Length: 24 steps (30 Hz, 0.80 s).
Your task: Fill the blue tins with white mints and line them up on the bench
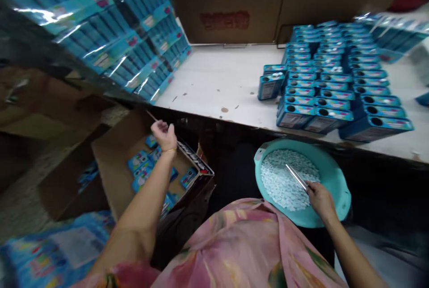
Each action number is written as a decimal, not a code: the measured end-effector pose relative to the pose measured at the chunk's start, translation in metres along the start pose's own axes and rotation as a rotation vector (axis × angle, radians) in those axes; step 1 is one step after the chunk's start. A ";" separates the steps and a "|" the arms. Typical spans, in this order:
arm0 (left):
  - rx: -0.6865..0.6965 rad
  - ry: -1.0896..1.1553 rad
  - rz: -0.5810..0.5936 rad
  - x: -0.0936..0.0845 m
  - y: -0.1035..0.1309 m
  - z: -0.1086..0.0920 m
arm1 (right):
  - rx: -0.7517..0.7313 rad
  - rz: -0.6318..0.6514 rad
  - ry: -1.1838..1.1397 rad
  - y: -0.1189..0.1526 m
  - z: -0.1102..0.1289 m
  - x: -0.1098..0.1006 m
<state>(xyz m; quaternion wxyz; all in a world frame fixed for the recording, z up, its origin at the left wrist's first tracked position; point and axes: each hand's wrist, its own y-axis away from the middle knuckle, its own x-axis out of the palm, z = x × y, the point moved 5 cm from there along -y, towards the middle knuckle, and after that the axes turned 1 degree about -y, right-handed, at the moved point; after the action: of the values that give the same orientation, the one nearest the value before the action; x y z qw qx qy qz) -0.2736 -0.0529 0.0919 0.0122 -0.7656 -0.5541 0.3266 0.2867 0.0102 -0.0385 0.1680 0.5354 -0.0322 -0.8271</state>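
My left hand (pixel 164 135) reaches out over an open cardboard box (pixel 110 163) on the floor that holds several small blue packs (pixel 140 165); its fingers are curled, and whether they hold anything I cannot tell. My right hand (pixel 320 198) grips a thin clear stick (pixel 296 176) over a teal basin (pixel 337 189) on my lap. The basin is filled with small white pieces (pixel 281 181), and the stick's tip lies above them.
A white table (pixel 217 82) runs across in front, its edge just beyond the basin. Rows of small blue boxes (pixel 335 87) with round holes stand on its right part. Wrapped bundles of blue boxes (pixel 127 42) are stacked at left. Brown cartons (pixel 234 6) stand behind.
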 end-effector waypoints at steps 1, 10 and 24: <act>-0.115 -0.118 0.118 -0.020 0.007 0.031 | -0.017 0.011 0.088 -0.004 0.004 0.007; -0.326 -0.200 0.992 -0.026 0.127 0.123 | -0.279 0.390 0.349 0.010 0.054 0.047; -0.382 -0.085 0.849 -0.030 0.131 0.104 | -0.254 0.422 -0.138 0.001 0.024 0.066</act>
<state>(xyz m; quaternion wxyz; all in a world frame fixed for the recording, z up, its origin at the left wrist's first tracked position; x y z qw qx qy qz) -0.2219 -0.1651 -0.0248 -0.2865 -0.8991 -0.2418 0.2260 0.2409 -0.0146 -0.0862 0.4003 0.4338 -0.0503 -0.8056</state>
